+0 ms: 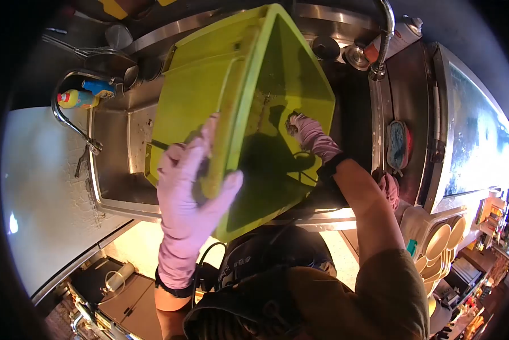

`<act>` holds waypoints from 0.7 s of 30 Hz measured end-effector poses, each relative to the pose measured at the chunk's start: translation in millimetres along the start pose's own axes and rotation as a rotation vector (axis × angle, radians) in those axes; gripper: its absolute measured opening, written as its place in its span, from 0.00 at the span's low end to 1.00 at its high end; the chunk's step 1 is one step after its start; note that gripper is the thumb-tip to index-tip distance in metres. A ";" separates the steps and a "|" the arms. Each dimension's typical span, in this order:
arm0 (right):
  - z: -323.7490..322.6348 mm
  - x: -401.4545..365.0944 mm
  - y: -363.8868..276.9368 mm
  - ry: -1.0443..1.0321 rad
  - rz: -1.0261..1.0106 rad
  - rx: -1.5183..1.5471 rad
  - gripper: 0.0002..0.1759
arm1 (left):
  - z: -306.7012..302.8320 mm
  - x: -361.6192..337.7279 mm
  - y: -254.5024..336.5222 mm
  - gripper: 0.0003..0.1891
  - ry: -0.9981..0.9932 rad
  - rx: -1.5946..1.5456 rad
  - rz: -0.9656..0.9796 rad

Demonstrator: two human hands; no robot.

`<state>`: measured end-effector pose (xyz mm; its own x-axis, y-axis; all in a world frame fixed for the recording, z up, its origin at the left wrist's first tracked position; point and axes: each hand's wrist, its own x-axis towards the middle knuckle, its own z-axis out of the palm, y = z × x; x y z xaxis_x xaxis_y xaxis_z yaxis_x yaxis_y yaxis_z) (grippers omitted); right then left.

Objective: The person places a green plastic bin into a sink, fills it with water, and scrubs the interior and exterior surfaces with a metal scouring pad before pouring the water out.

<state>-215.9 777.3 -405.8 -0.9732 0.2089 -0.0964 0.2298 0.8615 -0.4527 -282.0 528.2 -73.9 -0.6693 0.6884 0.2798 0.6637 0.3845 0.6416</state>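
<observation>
A large yellow-green plastic bin (195, 107) lies tilted over the metal sink (135, 198), its open side facing right. My left hand (192, 181), in a pink glove, grips the bin's near rim, thumb on one side and fingers on the other. My right hand (314, 136), also gloved in pink, reaches inside the bin. Its fingers are closed round a dark scouring pad (292, 123) against the inner wall. Shadow covers much of the bin's inside.
Faucets (67, 116) (386, 34) hang at the sink's left and upper right. Bottles (77, 98) stand at the back left, and a spray can (399, 37) at the back right. A blue sponge (397, 144) lies right of the sink. Ladles (438, 241) fill the lower right.
</observation>
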 end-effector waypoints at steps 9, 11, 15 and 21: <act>127.5 -21.1 1.8 -0.153 -0.242 -0.509 0.07 | -5.2 4.0 3.8 0.37 -0.123 -0.004 -0.112; 56.4 -6.7 -18.4 -0.152 -0.361 -0.491 0.09 | -1.2 6.4 -6.6 0.39 -0.079 -0.033 0.024; 66.5 67.0 0.0 -0.264 -0.213 -0.583 0.12 | -5.6 -3.8 -14.0 0.38 -0.114 0.000 -0.058; 106.8 146.0 26.1 0.826 -0.365 -0.062 0.11 | -0.3 -5.1 -19.8 0.37 -0.082 -0.005 -0.010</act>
<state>-353.2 780.9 -526.4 -0.6729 0.1624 0.7217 -0.0681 0.9579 -0.2790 -291.9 516.9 -87.8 -0.6463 0.7326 0.2136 0.6549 0.3887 0.6481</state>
